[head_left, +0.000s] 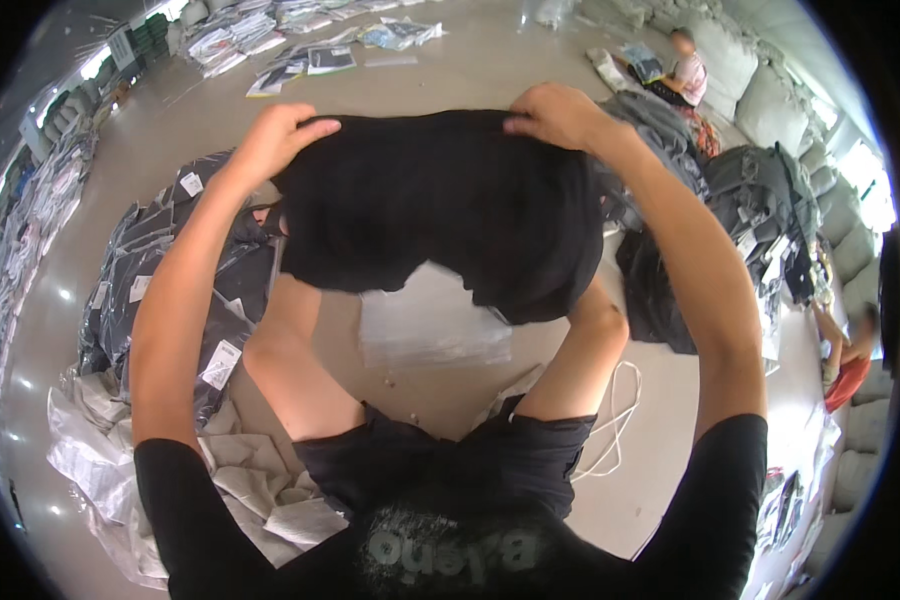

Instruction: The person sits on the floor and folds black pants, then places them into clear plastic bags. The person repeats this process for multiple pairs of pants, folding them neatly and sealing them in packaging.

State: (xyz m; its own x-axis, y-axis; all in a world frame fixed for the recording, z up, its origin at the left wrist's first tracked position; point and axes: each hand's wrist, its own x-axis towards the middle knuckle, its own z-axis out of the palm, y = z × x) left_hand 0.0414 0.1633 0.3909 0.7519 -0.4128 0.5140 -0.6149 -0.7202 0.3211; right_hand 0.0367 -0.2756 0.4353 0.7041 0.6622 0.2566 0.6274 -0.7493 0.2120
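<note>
A black pair of shorts (440,205) hangs spread out in front of me, its two legs pointing down with a notch between them. At its upper left corner my left hand (288,140) is closed on the edge, thumb towards the middle. My right hand (560,118) grips the upper right edge in the same way. Beneath the shorts, between my bare legs, lies a stack of clear plastic bags (425,325) on the floor, partly covered by the cloth.
Bagged dark garments (155,270) are piled at my left, above a crumpled whitish sack (245,470). Heaped dark clothes (750,200) stand on the right. A white cord (620,420) lies by my right knee. Two other people sit farther off, at the right.
</note>
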